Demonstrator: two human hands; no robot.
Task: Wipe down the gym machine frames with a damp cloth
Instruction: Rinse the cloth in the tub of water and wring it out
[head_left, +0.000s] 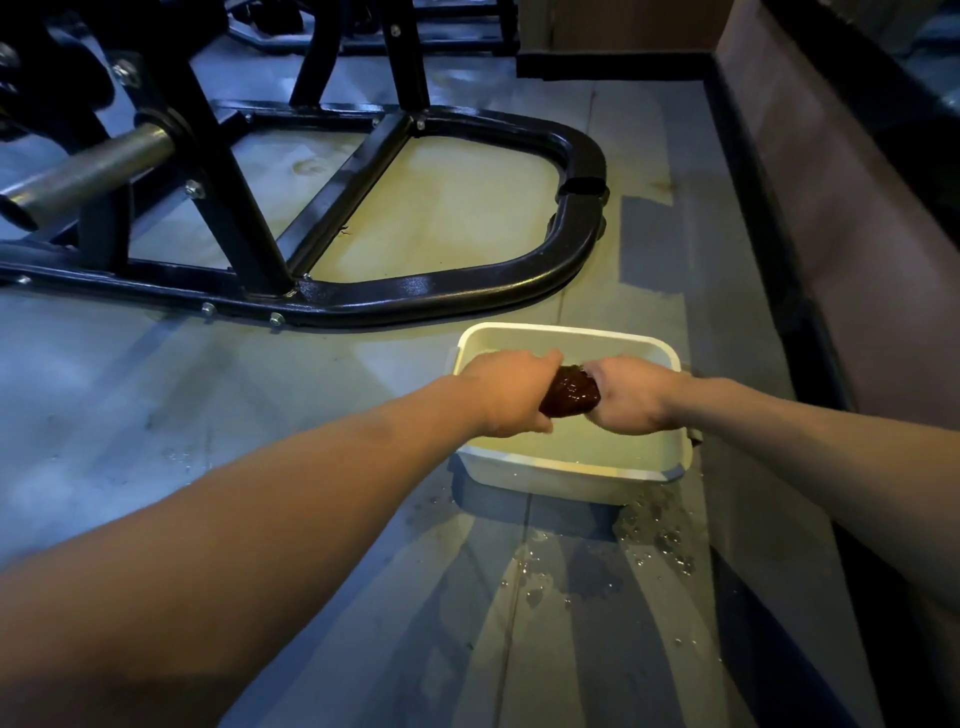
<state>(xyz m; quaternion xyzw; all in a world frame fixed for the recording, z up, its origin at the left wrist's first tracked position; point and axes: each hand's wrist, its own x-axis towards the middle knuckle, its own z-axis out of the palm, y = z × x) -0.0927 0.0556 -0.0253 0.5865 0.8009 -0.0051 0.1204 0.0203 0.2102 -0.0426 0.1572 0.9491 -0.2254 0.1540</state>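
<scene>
I had the cloth (570, 397) bunched into a dark, glistening roll above the white tub (571, 470), my left hand (511, 392) wrapped round 1 end and my right hand (631, 397) wrapped round the other, the 2 fists close together with only a short stretch of wet fabric showing between them. It looked soaked and soft, so I judged it would be heavy for its size, limp, and slippery where water ran out of it; gripping it at both ends and twisting seemed the right hold, and afterwards a loose wad in 1 palm would suit the wiping. The tub sat on the floor (208, 395) near the rounded end of the black machine frame (519, 273), with water drops scattered on the floor beside it. I think the tub held water, though the dim light made its level hard to read. The frame's painted tubes looked smooth and hard, so a damp cloth should glide over them.
</scene>
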